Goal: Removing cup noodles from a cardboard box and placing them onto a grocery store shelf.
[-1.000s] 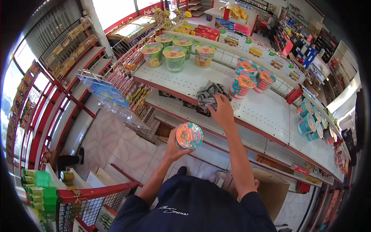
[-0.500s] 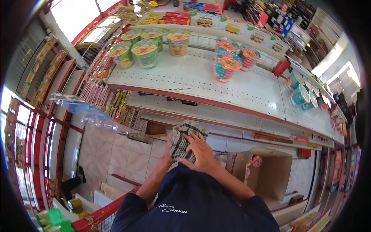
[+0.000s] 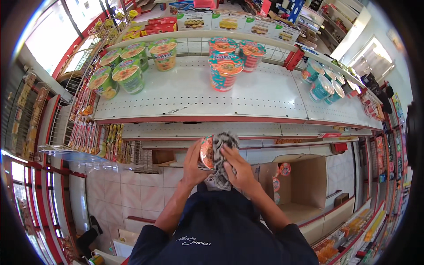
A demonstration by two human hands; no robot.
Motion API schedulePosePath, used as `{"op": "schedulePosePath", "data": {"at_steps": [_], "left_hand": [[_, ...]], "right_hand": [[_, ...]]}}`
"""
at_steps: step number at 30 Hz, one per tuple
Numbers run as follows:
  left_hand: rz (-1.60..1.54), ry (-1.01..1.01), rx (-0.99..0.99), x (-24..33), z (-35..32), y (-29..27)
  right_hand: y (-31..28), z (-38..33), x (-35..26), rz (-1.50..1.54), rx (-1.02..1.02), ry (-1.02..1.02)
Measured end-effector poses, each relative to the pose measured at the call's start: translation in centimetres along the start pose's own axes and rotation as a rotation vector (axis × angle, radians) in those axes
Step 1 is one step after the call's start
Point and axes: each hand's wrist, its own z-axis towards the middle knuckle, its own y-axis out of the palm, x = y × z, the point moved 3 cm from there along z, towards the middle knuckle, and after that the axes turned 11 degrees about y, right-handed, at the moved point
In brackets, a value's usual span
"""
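In front of my chest, my left hand (image 3: 193,164) grips an instant noodle cup (image 3: 206,153) by its side, with the orange-red lid facing sideways. My right hand (image 3: 240,171) presses a black-and-white checkered cloth (image 3: 219,152) against the cup, fingers bent over the fabric. Part of the cup is hidden behind the cloth. Beyond my hands, three teal-and-orange noodle cups (image 3: 225,73) stand grouped on the white shelf (image 3: 185,99). Several green noodle cups (image 3: 128,76) stand at its left, and several light-teal cups (image 3: 322,89) at its right.
On the floor to my right sits an open cardboard box (image 3: 307,187) with a few cups inside. Hanging snack packets (image 3: 86,134) line the shelf's left end. Lower shelves (image 3: 198,131) run beneath the top one. A person's leg and shoe (image 3: 94,227) show at lower left.
The cup's lid has come into sight at the left of the cloth, which covered it before. My right hand has shifted slightly right with the cloth. The whole view has turned.
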Motion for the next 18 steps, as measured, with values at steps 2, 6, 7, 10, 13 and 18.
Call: {"op": "schedulePosePath", "data": {"at_steps": [2, 6, 7, 10, 13, 18], "left_hand": [[-0.014, 0.012, -0.004, 0.2, 0.3, 1.0], [-0.03, -0.024, -0.055, -1.5, -0.7, 2.8], [-0.115, 0.003, -0.077, -1.6, -0.3, 2.8], [-0.226, 0.023, -0.042, -1.2, 0.9, 3.0], [-0.087, 0.024, -0.022, 1.4, 3.8, 2.5], [-0.085, -0.017, -0.068, 1.3, 2.7, 4.1]], "right_hand": [[-0.6, 1.3, 0.4, -0.004, 0.099, 0.081], [-0.5, 2.2, -3.2, -0.139, 0.08, -0.044], [-1.0, 2.0, -3.9, -0.164, 0.051, -0.065], [-1.8, 0.9, -2.3, -0.183, 0.015, -0.182], [-3.9, 0.9, -0.5, -0.214, -0.019, -0.181], [-5.4, 2.0, -0.2, -0.218, -0.035, -0.007]]}}
